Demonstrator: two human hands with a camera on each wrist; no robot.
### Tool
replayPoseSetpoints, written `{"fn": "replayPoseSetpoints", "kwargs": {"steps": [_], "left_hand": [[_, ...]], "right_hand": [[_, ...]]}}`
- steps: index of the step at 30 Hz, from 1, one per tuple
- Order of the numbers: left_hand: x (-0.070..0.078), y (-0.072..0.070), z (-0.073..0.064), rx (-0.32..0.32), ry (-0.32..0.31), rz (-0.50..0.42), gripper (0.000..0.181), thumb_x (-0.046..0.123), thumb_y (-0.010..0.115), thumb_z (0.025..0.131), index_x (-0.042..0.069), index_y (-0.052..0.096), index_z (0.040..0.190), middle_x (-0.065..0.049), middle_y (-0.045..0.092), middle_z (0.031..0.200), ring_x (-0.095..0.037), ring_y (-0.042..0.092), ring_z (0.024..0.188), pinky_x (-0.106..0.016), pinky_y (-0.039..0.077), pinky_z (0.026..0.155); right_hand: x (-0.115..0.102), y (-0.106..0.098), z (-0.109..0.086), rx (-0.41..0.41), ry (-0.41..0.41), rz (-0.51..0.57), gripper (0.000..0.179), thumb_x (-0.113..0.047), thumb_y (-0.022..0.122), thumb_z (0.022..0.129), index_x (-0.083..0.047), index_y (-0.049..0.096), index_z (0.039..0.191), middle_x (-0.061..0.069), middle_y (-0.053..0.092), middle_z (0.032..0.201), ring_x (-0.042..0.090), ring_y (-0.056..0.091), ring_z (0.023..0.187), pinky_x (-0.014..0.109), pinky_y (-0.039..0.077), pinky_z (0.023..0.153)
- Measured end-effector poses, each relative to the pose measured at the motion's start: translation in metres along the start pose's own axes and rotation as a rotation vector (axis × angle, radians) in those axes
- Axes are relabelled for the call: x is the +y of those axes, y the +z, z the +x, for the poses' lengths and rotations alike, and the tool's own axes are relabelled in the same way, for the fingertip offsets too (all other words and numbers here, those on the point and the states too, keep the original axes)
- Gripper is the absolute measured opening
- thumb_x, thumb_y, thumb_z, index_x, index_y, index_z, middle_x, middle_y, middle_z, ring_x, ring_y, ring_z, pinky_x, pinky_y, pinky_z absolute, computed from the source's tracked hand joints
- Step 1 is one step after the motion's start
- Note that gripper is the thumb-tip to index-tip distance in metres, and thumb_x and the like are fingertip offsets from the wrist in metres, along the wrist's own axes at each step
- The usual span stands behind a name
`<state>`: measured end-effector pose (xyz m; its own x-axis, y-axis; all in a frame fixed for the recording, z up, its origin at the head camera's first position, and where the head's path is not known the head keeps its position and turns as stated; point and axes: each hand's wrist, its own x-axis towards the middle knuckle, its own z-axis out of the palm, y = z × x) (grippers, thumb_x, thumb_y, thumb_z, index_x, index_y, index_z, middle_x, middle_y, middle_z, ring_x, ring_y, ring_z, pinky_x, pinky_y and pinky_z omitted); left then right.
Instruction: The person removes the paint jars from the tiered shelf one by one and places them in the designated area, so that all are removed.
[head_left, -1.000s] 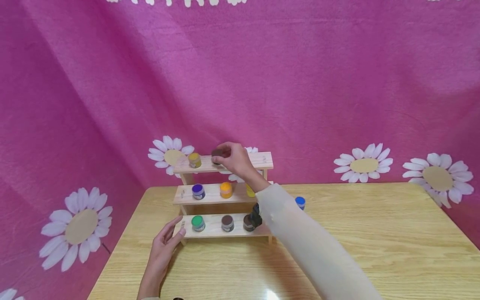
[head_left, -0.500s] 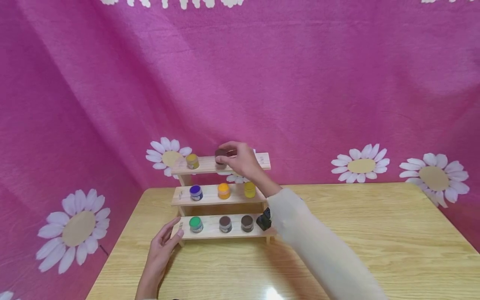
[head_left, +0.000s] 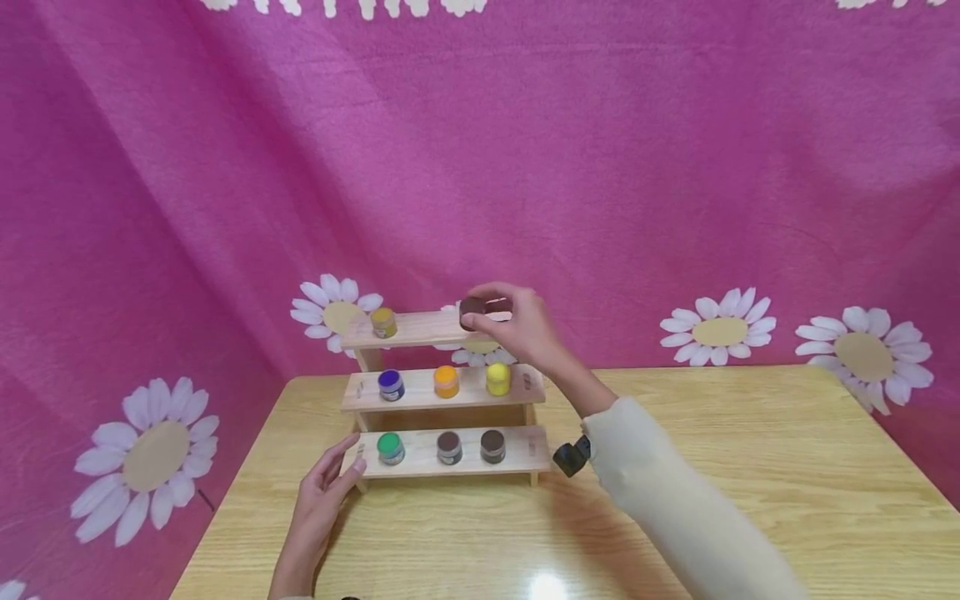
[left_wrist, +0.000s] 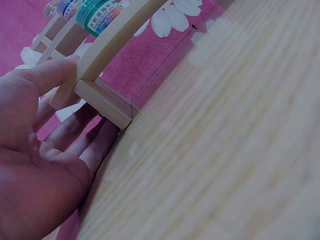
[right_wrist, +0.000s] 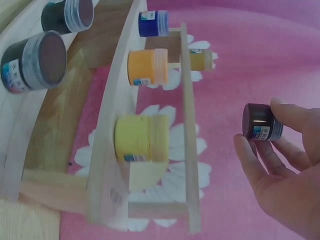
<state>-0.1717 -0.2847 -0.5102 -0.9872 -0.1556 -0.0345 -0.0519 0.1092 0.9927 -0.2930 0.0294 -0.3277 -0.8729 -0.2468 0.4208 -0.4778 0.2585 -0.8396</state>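
Note:
My right hand (head_left: 522,327) pinches a dark brown paint jar (right_wrist: 257,121) between thumb and fingers. In the right wrist view, this jar hangs in the air, apart from the top shelf of a three-tier wooden stand (head_left: 520,461). At the stand's lower left end, my left hand (head_left: 321,502) holds the corner, thumb on the shelf edge and fingers round the leg. An ochre jar (head_left: 383,322) stands on the top tier. Purple (head_left: 391,385), orange (head_left: 446,381) and yellow (head_left: 498,379) jars line the middle one. Below are a green jar (head_left: 390,448) and two dark brown jars (head_left: 449,448).
A wood-grain table (head_left: 720,467) carries the stand and stretches out to the right. Behind it hangs a pink cloth (head_left: 600,183) with white daisies, close to the top tier. A black wrist camera (head_left: 572,457) sticks out beneath my right sleeve.
My right hand has moved right along the top tier, carrying the dark brown jar away from the ochre one. The left hand stays at the stand's corner.

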Motion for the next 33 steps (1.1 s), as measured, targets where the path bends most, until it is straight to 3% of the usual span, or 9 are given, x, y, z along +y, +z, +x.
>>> {"fn": "replayPoseSetpoints", "kwargs": {"steps": [8,13,22,24,30,33], "left_hand": [[-0.001,0.0,0.001,-0.002,0.002,-0.007,0.057,0.025,0.068,0.101,0.007,0.048,0.152,-0.013,0.027,0.167,-0.03,0.017,0.155,-0.045,0.024,0.123],[0.0,0.0,0.0,-0.008,-0.006,0.005,0.059,0.027,0.068,0.102,0.007,0.047,0.153,-0.012,0.026,0.168,-0.029,0.016,0.155,-0.044,0.026,0.122],[0.002,-0.001,0.001,-0.016,-0.02,0.012,0.059,0.03,0.067,0.102,0.01,0.047,0.153,-0.012,0.025,0.168,-0.03,0.018,0.155,-0.044,0.029,0.121],[0.002,-0.001,0.001,-0.013,-0.026,0.015,0.059,0.031,0.068,0.101,0.011,0.047,0.153,-0.011,0.026,0.168,-0.029,0.02,0.155,-0.04,0.031,0.119],[0.001,0.0,0.001,-0.011,-0.03,0.011,0.059,0.029,0.067,0.102,0.011,0.047,0.154,-0.011,0.028,0.167,-0.028,0.028,0.152,-0.012,0.041,0.103],[0.001,0.0,0.001,-0.008,-0.028,0.015,0.059,0.029,0.068,0.101,0.01,0.046,0.154,-0.012,0.026,0.167,-0.029,0.026,0.153,-0.017,0.041,0.106]], "right_hand": [[0.006,-0.026,-0.022,0.019,-0.015,0.088,0.033,-0.003,0.079,0.089,0.003,0.07,0.12,0.019,0.07,0.117,0.037,0.07,0.108,0.033,0.062,0.084],[0.007,-0.04,-0.039,0.035,-0.017,0.066,0.036,-0.001,0.08,0.088,0.003,0.069,0.122,0.018,0.07,0.12,0.034,0.069,0.109,0.039,0.06,0.093],[0.017,-0.061,-0.068,0.108,0.019,0.031,0.038,-0.006,0.082,0.087,0.002,0.068,0.122,0.016,0.07,0.118,0.027,0.067,0.112,0.03,0.057,0.096],[0.022,-0.065,-0.074,0.128,0.013,0.034,0.038,-0.008,0.082,0.088,0.001,0.068,0.122,0.015,0.07,0.117,0.025,0.067,0.112,0.028,0.057,0.095],[0.038,-0.077,-0.092,0.172,-0.008,0.114,0.037,-0.006,0.081,0.089,0.002,0.068,0.123,0.016,0.069,0.119,0.018,0.068,0.112,0.027,0.057,0.094],[0.046,-0.083,-0.101,0.203,-0.002,0.114,0.037,-0.008,0.081,0.09,0.0,0.068,0.123,0.015,0.069,0.119,0.013,0.067,0.111,0.025,0.057,0.093]]}}
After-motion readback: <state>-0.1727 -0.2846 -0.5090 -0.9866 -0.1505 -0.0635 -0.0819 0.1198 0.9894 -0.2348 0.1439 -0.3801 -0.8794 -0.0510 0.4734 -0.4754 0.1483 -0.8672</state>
